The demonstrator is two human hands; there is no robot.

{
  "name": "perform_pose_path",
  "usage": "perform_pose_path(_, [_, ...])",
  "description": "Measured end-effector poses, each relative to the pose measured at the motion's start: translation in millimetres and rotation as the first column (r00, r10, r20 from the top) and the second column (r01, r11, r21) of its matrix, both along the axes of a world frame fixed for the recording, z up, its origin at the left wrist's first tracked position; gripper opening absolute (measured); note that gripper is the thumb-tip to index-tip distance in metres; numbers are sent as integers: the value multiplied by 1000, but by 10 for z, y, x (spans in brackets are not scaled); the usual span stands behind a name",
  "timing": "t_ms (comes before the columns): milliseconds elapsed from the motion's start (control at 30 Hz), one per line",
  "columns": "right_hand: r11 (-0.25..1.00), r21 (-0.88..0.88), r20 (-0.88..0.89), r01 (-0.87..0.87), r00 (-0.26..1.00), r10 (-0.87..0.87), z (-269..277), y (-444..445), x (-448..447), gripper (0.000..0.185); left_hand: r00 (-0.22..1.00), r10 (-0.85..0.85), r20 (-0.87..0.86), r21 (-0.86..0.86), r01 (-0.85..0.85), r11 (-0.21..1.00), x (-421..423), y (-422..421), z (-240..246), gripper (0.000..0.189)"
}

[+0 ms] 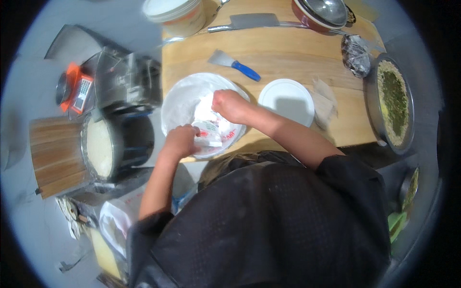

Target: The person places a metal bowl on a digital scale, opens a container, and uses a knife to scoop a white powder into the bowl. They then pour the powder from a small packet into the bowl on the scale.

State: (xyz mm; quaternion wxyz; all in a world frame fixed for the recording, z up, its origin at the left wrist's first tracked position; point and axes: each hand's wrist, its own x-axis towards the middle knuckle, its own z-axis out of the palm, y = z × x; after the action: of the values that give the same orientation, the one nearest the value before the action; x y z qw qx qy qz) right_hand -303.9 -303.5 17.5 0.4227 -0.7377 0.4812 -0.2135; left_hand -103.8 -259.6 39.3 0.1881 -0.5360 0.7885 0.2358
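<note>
A round white plastic tub [173,99] stands at the front left of the wooden table, with white powder [205,109] inside. My left hand [180,142] reaches over the near rim and grips a small white packet [209,133] with red and green print. My right hand [232,106] is over the tub's right side, its fingers curled above the powder. Whatever those fingers may hold is hidden. To the right of the tub lies a round white lid [286,97], partly in the shadow of my arm.
Behind the tub are a blue-handled scraper [234,64] and a cleaver [254,21]. A lidded bucket [176,16], stacked bowls [322,14], a dark plastic-wrapped bundle [356,55] and a cloth [324,104] are around. A metal basin [392,104] borders the right; a flour-filled pot [101,147] stands left.
</note>
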Motion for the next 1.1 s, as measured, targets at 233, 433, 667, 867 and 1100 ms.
perform_pose_path(233, [927, -367, 10, 70, 997, -72, 125, -195, -155, 13, 981, -46, 186, -145, 74, 987, -195, -67, -149, 11])
perform_pose_path(433, [973, -125, 63, -192, 978, 201, 261, -161, -374, 26, 830, 288, -478, -63, -359, 931, -65, -153, 250, 16])
perform_pose_path(667, [949, -258, 105, -183, 971, 216, 408, -120, -298, 19, 252, 527, -812, 309, -580, 754, -101, -115, 283, 6])
perform_pose_path(867, [983, 174, 311, -63, 950, 6, 475, -109, -151, 19, 585, 83, -807, -255, -470, 845, -115, -84, 196, 14])
perform_pose_path(1100, [846, 534, 326, -11, 925, -194, 274, -176, -97, 19, 114, 502, -858, 400, -466, 789, 68, -179, -50, 8])
